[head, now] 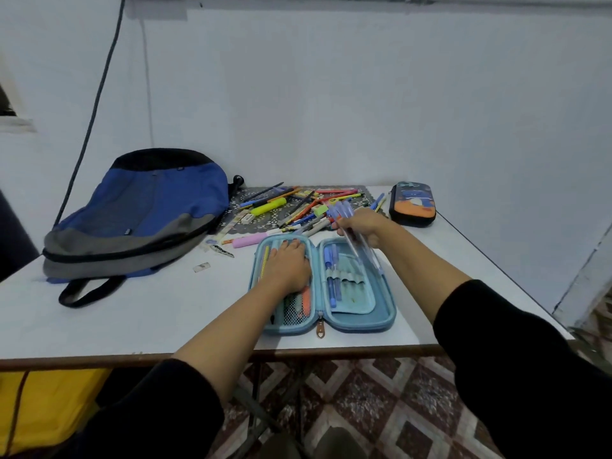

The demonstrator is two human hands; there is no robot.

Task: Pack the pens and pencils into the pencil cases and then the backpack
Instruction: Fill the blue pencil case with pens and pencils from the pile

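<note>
At the centre of the frame the light blue pencil case (362, 323) lay opened flat on the white table (132, 321), and the left hand (288, 265) pressed on its left half with fingers straight and together. The right hand (359, 226), just above the case's right half, had its fingers curled round a bundle of clear pens (338, 212) with blue caps. Behind them lay the loose pile of pens and pencils (298, 202), with the blue backpack (139, 217) at centre left and a closed dark pencil case (412, 203) at centre right.
</note>
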